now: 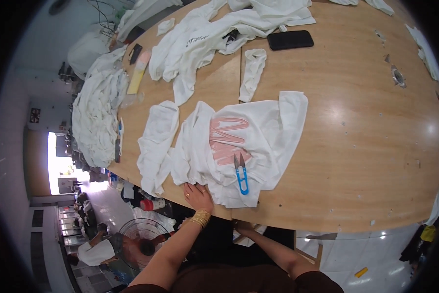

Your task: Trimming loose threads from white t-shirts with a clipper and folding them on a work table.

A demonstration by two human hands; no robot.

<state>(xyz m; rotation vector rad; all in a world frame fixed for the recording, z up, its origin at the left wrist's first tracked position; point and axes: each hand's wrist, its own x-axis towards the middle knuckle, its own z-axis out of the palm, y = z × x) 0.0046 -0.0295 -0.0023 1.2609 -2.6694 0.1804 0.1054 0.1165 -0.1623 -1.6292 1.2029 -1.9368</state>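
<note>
A white garment with pink lettering lies spread on the wooden table in front of me. On top of it, beside the lettering, rest thread snips with a blue handle and dark blades. My left hand, with gold bangles at the wrist, lies on the garment's near edge at the table's rim, fingers stretched out. Just below the table edge is my right hand; its fingers are mostly hidden there. A separate white cloth piece lies left of the garment.
More white garments and a black phone lie at the far side. A big white cloth heap stands at the left edge. A fan and a person are at the lower left.
</note>
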